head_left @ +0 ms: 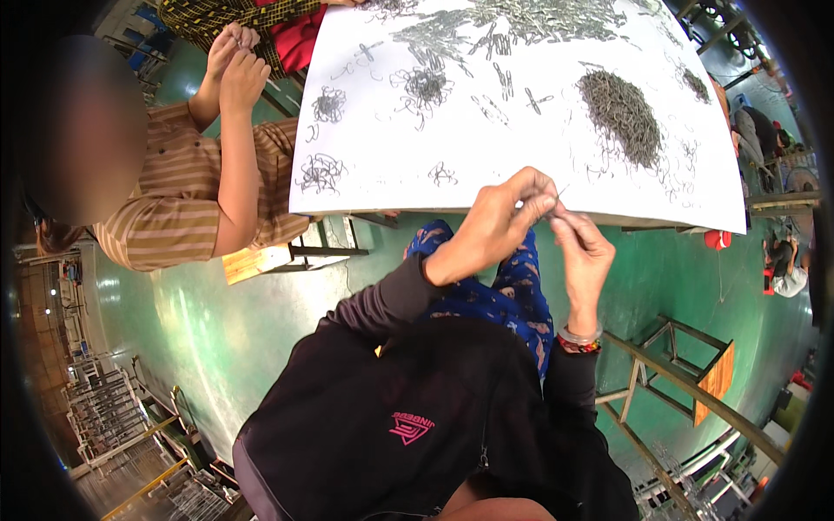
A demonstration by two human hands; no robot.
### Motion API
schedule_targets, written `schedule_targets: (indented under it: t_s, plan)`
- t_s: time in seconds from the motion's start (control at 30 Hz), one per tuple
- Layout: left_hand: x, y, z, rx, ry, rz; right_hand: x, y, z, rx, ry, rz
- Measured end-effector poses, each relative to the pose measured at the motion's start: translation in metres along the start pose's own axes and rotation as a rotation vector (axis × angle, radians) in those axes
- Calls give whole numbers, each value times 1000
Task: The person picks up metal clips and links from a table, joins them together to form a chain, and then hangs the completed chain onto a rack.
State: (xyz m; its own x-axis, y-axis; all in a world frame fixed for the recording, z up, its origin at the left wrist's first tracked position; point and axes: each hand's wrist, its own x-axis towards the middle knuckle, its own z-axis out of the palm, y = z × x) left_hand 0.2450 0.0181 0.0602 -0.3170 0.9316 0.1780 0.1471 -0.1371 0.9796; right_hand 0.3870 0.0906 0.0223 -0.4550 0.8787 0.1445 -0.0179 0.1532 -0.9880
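Note:
My left hand [502, 215] and my right hand [585, 253] meet fingertip to fingertip over the near edge of the white table [391, 165]. Both pinch a thin dark metal piece [563, 190], mostly hidden by the fingers; its exact shape is too small to make out. Just beyond my hands, to the right, lies a dense heap of small dark metal pieces [621, 117]. A little cluster of curved dark wire hooks [443, 174] rests left of my left hand.
More hook piles [321, 174] lie along the table's left side, and flat linked pieces [547, 22] spread across its far side. A co-worker in a striped shirt [187, 187] sits at the left, hands raised. Wooden-topped stools [714, 382] stand on the green floor.

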Motion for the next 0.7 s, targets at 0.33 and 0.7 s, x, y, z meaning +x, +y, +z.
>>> schedule_targets:
  t_s: [0.33,0.7]
  plan:
    - [-16,-12,0,-62,91,-104,163,139,86,-783,-396,-525]
    - [-16,1,6,-43,118,-52,112,42,24,93,-287,161]
